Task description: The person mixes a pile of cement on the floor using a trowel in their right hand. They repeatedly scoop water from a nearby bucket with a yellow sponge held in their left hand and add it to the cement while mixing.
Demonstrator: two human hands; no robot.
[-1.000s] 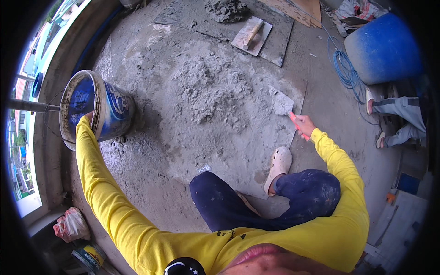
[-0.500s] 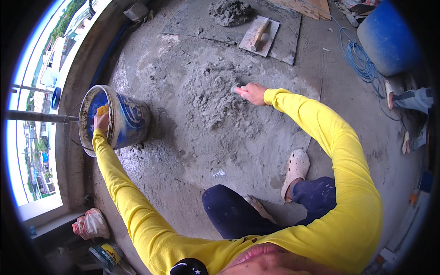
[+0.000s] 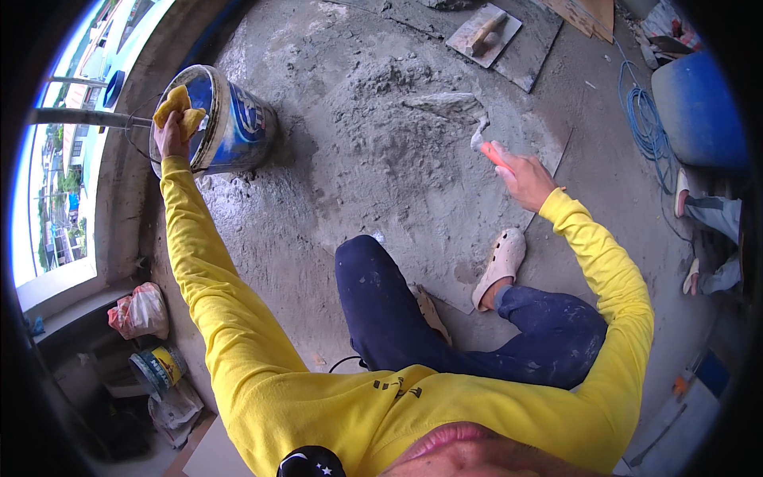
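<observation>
My left hand (image 3: pixel 171 141) grips a yellow sponge (image 3: pixel 180 111) at the mouth of a blue-and-white bucket (image 3: pixel 248 127), which lies tipped on its side at the left. In my right hand (image 3: pixel 528 181) is a trowel (image 3: pixel 494 153) by its orange handle. Its grey-coated blade rests on the right part of a rough spread of wet mortar (image 3: pixel 381 135). The blade is the same colour as the mortar, so its outline is hard to make out.
Beyond the mortar, a float (image 3: pixel 483 35) with a wooden handle lies on a grey board (image 3: pixel 528 60). To the right are a blue drum (image 3: pixel 699 111), a coiled blue hose (image 3: pixel 648 119) and another person's legs (image 3: pixel 715 219). A plastic bag (image 3: pixel 141 310) and a small tub (image 3: pixel 157 367) sit lower left.
My left hand has lifted the sponge from inside the bucket to its rim. My right hand has drawn back toward me and right, bringing the trowel into clear sight. The view has shifted.
</observation>
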